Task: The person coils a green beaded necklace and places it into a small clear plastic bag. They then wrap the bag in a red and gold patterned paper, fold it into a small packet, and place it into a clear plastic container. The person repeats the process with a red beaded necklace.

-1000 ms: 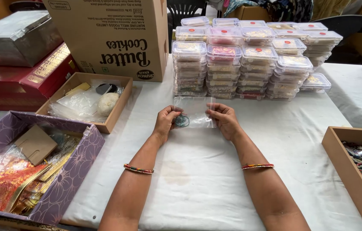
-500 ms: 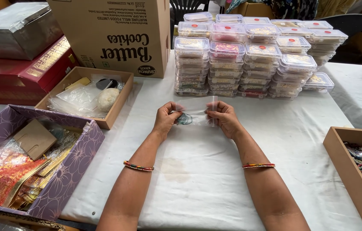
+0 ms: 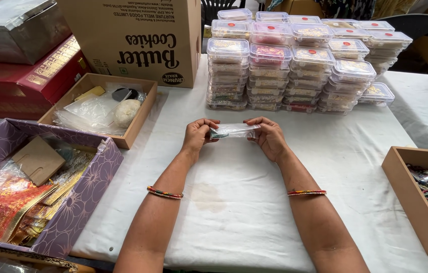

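My left hand (image 3: 198,135) and my right hand (image 3: 268,135) hold a small clear plastic pouch (image 3: 234,132) between them, just above the white tablecloth (image 3: 234,202). Each hand pinches one end with fingers and thumb. The pouch is folded into a narrow strip, and a small dark greenish item shows inside near its left end. A beaded bangle sits on each wrist.
Stacks of clear lidded plastic boxes (image 3: 295,60) stand behind the hands. A large cardboard carton (image 3: 138,35) is at the back left. A shallow brown tray (image 3: 100,108) with plastic bags, a purple box (image 3: 37,187) of foil packets, and a brown box (image 3: 426,202) of jewellery flank me.
The pouch was lying flat under both hands; it is now folded into a narrow strip and lifted off the cloth, held by its ends.
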